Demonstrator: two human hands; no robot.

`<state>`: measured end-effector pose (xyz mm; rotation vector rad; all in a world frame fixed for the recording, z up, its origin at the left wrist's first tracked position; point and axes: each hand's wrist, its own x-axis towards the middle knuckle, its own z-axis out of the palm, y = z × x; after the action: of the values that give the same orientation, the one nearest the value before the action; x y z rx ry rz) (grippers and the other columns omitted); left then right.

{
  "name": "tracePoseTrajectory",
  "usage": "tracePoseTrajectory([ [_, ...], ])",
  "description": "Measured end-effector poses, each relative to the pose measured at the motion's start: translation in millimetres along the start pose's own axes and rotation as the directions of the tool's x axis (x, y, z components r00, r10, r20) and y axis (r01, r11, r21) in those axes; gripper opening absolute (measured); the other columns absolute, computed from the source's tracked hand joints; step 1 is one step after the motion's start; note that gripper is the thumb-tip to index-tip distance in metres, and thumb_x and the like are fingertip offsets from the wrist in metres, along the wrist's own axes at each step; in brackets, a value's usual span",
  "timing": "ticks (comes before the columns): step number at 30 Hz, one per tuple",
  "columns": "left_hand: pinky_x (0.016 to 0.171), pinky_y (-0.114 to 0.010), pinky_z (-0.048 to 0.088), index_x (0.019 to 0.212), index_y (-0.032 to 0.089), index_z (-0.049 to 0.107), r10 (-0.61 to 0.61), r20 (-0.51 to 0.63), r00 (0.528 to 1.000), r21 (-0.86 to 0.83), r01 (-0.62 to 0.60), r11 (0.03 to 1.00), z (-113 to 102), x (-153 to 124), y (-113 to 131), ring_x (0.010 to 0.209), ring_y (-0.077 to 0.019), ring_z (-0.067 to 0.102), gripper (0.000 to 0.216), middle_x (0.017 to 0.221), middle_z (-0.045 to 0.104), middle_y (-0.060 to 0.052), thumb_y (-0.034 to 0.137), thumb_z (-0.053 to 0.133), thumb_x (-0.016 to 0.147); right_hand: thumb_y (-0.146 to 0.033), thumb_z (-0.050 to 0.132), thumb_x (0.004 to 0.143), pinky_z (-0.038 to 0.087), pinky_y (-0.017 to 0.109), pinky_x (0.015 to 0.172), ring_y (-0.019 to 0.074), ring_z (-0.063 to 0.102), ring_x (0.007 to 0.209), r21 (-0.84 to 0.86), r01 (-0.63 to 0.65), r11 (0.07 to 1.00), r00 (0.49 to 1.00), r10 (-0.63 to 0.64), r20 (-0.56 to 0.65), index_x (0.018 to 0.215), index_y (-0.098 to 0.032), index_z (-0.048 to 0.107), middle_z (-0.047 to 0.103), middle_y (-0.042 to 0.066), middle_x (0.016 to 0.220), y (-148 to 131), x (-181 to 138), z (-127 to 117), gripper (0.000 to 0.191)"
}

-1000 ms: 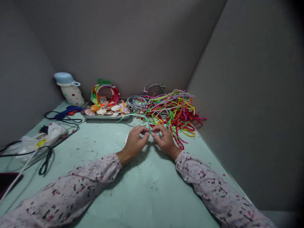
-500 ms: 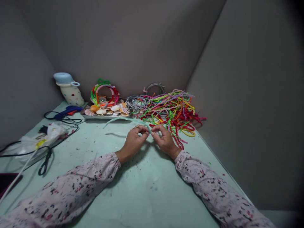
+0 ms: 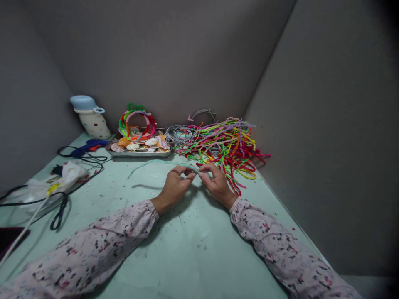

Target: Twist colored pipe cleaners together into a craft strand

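Both of my hands meet over the middle of the pale green table (image 3: 193, 253). My left hand (image 3: 175, 185) pinches a light green pipe cleaner (image 3: 149, 163) whose free end trails off to the left above the table. My right hand (image 3: 215, 180) pinches the same pipe cleaner from the right, fingertips almost touching those of the left. Something small and pale lies under my left hand, mostly hidden. A heap of bright pipe cleaners (image 3: 229, 143) lies just beyond my right hand.
A metal tray (image 3: 137, 153) of seashells holds several wrapped rings (image 3: 138, 120). Grey wire coils (image 3: 181, 133) lie beside it. A dotted jug (image 3: 92, 117), a blue glue gun (image 3: 89, 146), black cables (image 3: 59, 207) and a plastic bag (image 3: 46, 187) sit at left. Grey walls enclose the table.
The pipe cleaner's free end has swung leftward and lower, from near the tray's right corner to well left of my hands. Both hands have stayed in place, fingers working.
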<state>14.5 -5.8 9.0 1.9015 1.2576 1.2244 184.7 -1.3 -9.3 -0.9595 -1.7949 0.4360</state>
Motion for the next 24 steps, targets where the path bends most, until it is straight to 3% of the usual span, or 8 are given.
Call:
tracePoseTrajectory([
  [4,0.083,-0.03,0.047,0.086,0.02,0.065,0.055,0.016,0.998,-0.01,-0.055,0.998,-1.1,0.6,2.9,0.089,-0.017,0.062,0.011,0.091,0.068,-0.002,0.025,0.056,0.081,-0.027,0.056,0.085,0.045,0.034,0.082,0.0186,0.057,0.087,-0.001,-0.007,1.0,1.0,0.007,-0.008,0.093,-0.022,0.057,0.061,0.003,0.089,-0.6,-0.1,0.2,0.009],
  [9,0.076,-0.028,0.047,0.084,0.02,0.066,0.047,0.003,0.999,-0.002,-0.047,0.999,0.1,0.4,-1.5,0.082,-0.0166,0.06,0.012,0.086,0.066,-0.002,0.027,0.057,0.08,-0.027,0.055,0.085,0.045,0.034,0.082,0.0185,0.058,0.087,0.001,-0.017,1.0,1.0,0.017,-0.009,0.092,-0.022,0.057,0.061,0.003,0.089,-0.4,-0.6,0.5,0.009],
  [19,0.084,-0.029,0.046,0.09,0.022,0.065,0.101,-0.026,0.995,0.054,-0.099,0.994,-1.2,-2.1,2.0,0.089,-0.0163,0.059,0.013,0.092,0.065,-0.002,0.023,0.057,0.081,-0.027,0.055,0.085,0.044,0.032,0.081,0.018,0.057,0.087,0.025,-0.024,0.999,0.999,0.025,-0.023,0.092,-0.021,0.058,0.061,0.003,0.089,-2.6,0.9,0.0,0.009],
  [24,0.073,-0.026,0.046,0.081,0.019,0.067,0.176,-0.082,0.981,-0.045,-0.18,0.983,1.5,0.4,-4.7,0.079,-0.0145,0.059,0.01,0.08,0.063,-0.002,0.015,0.058,0.078,-0.028,0.055,0.086,0.045,0.033,0.081,0.018,0.058,0.086,0.029,-0.032,0.999,0.999,0.033,-0.025,0.093,-0.021,0.058,0.062,0.003,0.09,-3.7,0.9,0.2,0.011],
])
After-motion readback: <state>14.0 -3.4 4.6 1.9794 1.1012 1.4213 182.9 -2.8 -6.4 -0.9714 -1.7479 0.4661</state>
